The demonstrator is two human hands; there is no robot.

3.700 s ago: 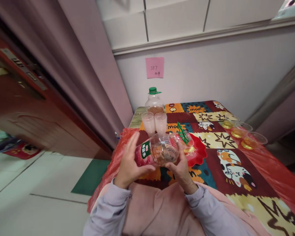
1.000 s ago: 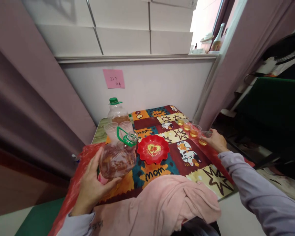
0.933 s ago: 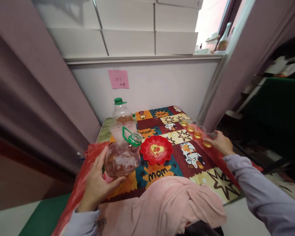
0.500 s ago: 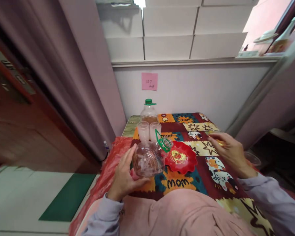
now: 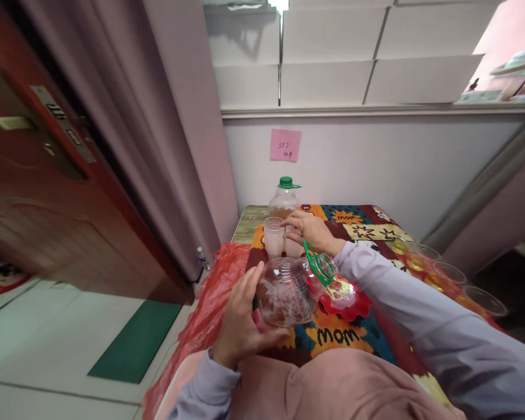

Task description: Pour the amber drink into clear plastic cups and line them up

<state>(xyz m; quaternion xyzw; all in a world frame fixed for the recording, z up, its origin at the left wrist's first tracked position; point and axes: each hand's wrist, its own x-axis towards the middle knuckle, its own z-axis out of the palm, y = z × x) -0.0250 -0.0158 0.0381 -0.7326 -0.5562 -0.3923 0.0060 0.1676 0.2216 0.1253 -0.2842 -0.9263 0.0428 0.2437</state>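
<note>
My left hand [image 5: 240, 321] grips a clear plastic jug [image 5: 286, 294] by its base and side. The jug lies tilted with its uncapped mouth to the right, a green carry ring [image 5: 317, 265] round its neck, and brownish liquid inside. My right hand [image 5: 312, 230] reaches over two stacks of clear plastic cups, with its thumb and fingers apart. Its fingertips are at the rim of the left cup stack [image 5: 273, 238]; whether they touch is unclear. The right cup stack [image 5: 293, 246] is partly hidden under this hand. A red scalloped plate [image 5: 352, 306] sits behind the jug's mouth.
Another jug [image 5: 284, 201] with a green cap stands at the table's back. Several clear cups [image 5: 435, 280] with yellow liquid line the right edge. Red plastic sheeting [image 5: 214, 291] hangs over the left side. A patterned cloth [image 5: 339, 335] covers the table.
My right hand has moved left from the table's right side to the cup stacks. My left hand still holds the tilted jug. The view has turned, showing more cups at right.
</note>
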